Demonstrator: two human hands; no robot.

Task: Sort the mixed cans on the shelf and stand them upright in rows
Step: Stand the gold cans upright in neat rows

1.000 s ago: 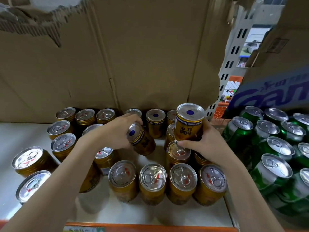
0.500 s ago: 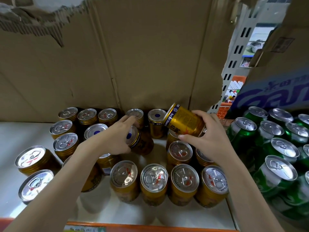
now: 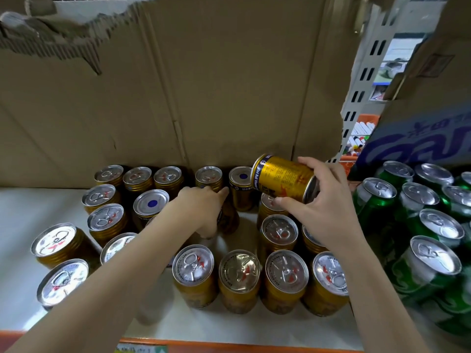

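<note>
Orange shelf edge [image 3: 229, 345] runs along the near side; the white shelf [image 3: 23, 215] lies beyond it. Nearest row: four gold cans [image 3: 239, 281] upright, pull tabs up, side by side at centre. At near left, two more gold cans [image 3: 57, 247] stand apart from that row, tilted in this wide view.

Middle zone, left: upright gold cans in loose rows, most tabs up. One inverted can [image 3: 151, 203] shows a plain base with a blue dot. Middle zone, right of centre: further gold cans stand upright beneath the right hand.

Left hand [image 3: 201, 207]: reaching in over the cans, fingers curled around a dark gold can [image 3: 229, 220] that leans between the rows. Grip holding that can; most of the can is hidden by the hand.

Right hand [image 3: 323, 212]: grip holding a lifted can [image 3: 283, 178], thumb below, fingers over the top. This can is clear of the shelf, lying nearly on its side, base end left, above the far right gold cans.

Far row: gold cans upright against the cardboard [image 3: 204, 85] backing; one second inverted can [image 3: 241, 186] stands just left of the lifted can.

Right side: green cans [image 3: 428, 225] upright in rows, near to far. A blue-printed carton [image 3: 420, 146] sits behind them.
</note>
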